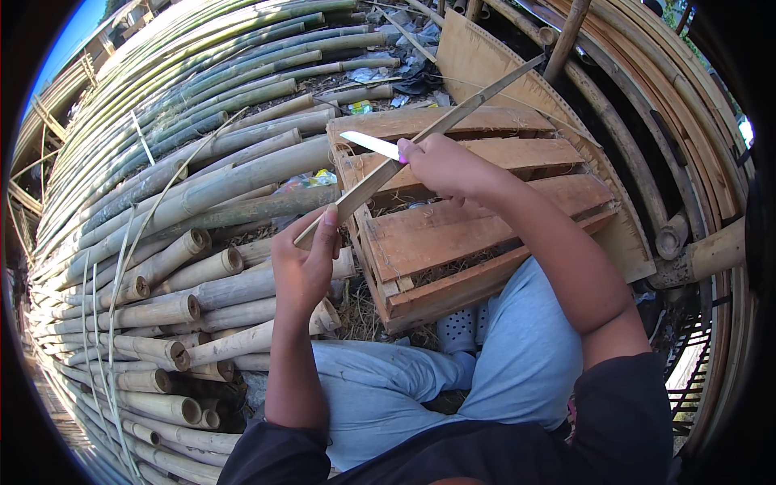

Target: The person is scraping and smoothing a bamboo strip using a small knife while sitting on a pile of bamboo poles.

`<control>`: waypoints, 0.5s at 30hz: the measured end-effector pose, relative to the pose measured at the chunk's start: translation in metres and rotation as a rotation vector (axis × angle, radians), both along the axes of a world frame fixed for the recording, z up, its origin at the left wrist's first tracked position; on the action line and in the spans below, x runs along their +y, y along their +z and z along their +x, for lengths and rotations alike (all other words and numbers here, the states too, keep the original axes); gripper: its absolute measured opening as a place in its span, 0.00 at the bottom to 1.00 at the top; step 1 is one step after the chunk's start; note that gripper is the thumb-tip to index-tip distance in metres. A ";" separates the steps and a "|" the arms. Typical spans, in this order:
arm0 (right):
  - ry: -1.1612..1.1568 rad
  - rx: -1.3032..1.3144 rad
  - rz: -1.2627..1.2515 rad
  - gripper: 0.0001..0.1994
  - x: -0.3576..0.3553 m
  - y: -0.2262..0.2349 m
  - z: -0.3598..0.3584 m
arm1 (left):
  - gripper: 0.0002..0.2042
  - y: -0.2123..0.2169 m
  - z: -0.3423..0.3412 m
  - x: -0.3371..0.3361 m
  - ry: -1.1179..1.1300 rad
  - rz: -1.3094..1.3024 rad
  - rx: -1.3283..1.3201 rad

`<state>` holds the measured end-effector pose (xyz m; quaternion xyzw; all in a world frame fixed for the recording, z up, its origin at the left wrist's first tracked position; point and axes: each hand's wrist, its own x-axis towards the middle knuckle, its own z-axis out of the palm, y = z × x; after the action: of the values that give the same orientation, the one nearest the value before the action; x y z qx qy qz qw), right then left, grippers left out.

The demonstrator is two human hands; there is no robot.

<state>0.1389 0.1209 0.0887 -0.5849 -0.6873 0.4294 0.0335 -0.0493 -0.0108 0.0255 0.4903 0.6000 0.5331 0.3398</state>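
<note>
A long, flat bamboo strip (457,115) slants from lower left to upper right above a wooden crate. My left hand (305,257) grips the strip near its lower end, thumb on top. In my right hand (444,168) is a knife (370,144) with a white-looking blade and a pinkish handle, mostly hidden by the fingers. The blade points left, and its handle end lies against or just over the strip; I cannot tell whether the edge touches it. Beneath both, the slatted wooden crate (485,212) stands before my knees, with thin shavings on its slats.
Stacked bamboo poles (242,174) fill the left side, their cut ends toward me. Thin bamboo strips (121,267) lie across them. A brown board (485,56) stands behind the crate. Bamboo rails (602,113) curve along the right. Plastic litter (416,78) lies at the back.
</note>
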 end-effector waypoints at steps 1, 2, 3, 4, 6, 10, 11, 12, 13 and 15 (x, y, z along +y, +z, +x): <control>-0.044 -0.004 0.005 0.26 0.006 0.001 0.004 | 0.18 0.000 0.001 -0.001 -0.007 0.024 0.015; -0.088 -0.009 0.010 0.26 0.009 0.002 0.008 | 0.18 0.001 0.000 -0.002 -0.004 0.023 0.016; -0.126 0.038 -0.014 0.25 0.009 0.004 0.013 | 0.18 0.003 0.000 -0.004 -0.064 0.046 0.049; -0.126 0.037 -0.012 0.25 0.009 0.006 0.017 | 0.17 0.004 -0.001 -0.005 -0.128 0.072 0.080; -0.211 0.059 0.032 0.23 0.012 0.009 0.025 | 0.16 0.005 -0.004 -0.009 -0.189 0.108 0.102; -0.299 0.122 0.095 0.22 0.021 0.009 0.042 | 0.14 0.016 -0.007 -0.015 -0.336 0.077 0.107; -0.299 0.122 0.096 0.22 0.025 0.007 0.046 | 0.14 0.018 -0.007 -0.016 -0.335 0.078 0.107; -0.325 0.168 0.106 0.21 0.029 0.004 0.050 | 0.14 0.020 -0.008 -0.017 -0.288 0.053 0.102; -0.356 0.212 0.119 0.21 0.031 0.003 0.054 | 0.15 0.021 -0.008 -0.016 -0.245 0.029 0.096; -0.371 0.219 0.138 0.21 0.033 0.001 0.059 | 0.15 0.017 -0.014 -0.013 -0.216 0.052 0.076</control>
<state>0.1977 0.1541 0.0895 -0.6475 -0.5880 0.4289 0.2260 -0.0631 -0.0237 0.0429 0.5805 0.5421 0.4898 0.3597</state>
